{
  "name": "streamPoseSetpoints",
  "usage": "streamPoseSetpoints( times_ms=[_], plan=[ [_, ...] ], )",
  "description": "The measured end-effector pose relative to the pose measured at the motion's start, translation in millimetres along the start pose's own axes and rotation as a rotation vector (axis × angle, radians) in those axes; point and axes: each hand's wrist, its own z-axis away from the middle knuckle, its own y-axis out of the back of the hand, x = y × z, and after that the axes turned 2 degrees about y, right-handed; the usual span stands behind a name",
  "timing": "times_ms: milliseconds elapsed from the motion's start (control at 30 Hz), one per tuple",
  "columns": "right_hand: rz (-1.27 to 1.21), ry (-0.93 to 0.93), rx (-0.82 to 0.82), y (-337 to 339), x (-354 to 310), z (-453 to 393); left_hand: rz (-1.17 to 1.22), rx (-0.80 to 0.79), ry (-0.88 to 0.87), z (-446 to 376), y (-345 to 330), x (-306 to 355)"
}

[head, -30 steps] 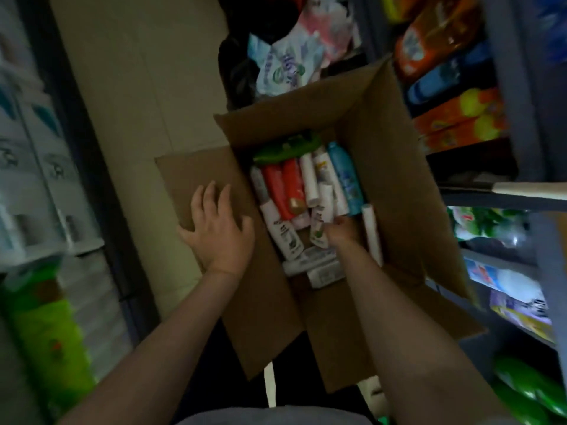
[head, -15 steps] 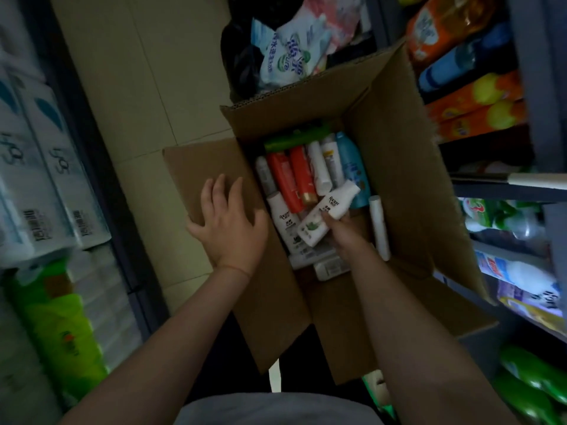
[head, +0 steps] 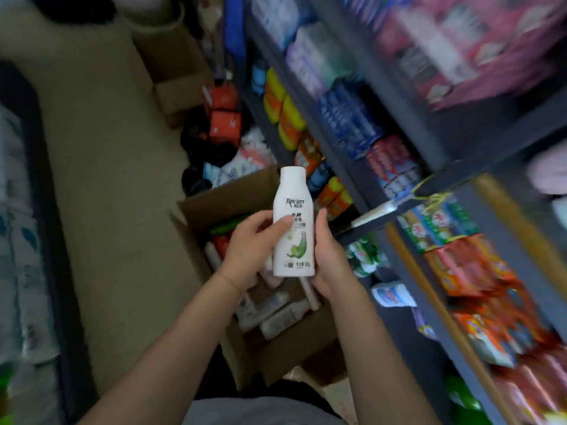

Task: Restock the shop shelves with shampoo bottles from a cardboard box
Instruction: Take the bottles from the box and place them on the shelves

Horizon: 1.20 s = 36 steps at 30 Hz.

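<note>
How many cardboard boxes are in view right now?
2: the open box of bottles under the hands, and a second box farther along the aisle floor. Others may be hidden.

Open tiled aisle floor (head: 101, 167) to the left, bare up to the dark shelf edge (head: 46, 210) at far left. Straight ahead, blocked low down by the open cardboard box (head: 221, 197), crowded with lying bottles (head: 276, 314); both hands, left hand (head: 250, 246) and right hand (head: 329, 256), raised above it around an upright white shampoo bottle (head: 294, 222). Beyond the box, floor cluttered with dark bags (head: 199, 148), red packs (head: 225, 124) and another carton (head: 178, 87). To the right, dark shelving (head: 395, 118) packed tight with goods; wooden poles (head: 429, 296) slanting across the lower shelves.
</note>
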Motion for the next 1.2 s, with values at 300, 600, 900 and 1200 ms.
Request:
streamPoseSetpoints(
  times_ms=[300,600,900,1200],
  plan=[
    [-0.056,0.66,0.055,56,-152,185,0.059,-0.44,-0.451,110,-115,174],
    [0.428,1.238,0.472,126,-234,317,-0.117,-0.745,-0.939,191,-210,272],
    [0.555,1.382,0.814,180,-257,349,-0.307,-0.768,-1.168,213,-269,288],
    [0.619,1.037,0.463,196,-232,346,-0.366,-0.895,-0.811,176,-266,265]
  ],
)
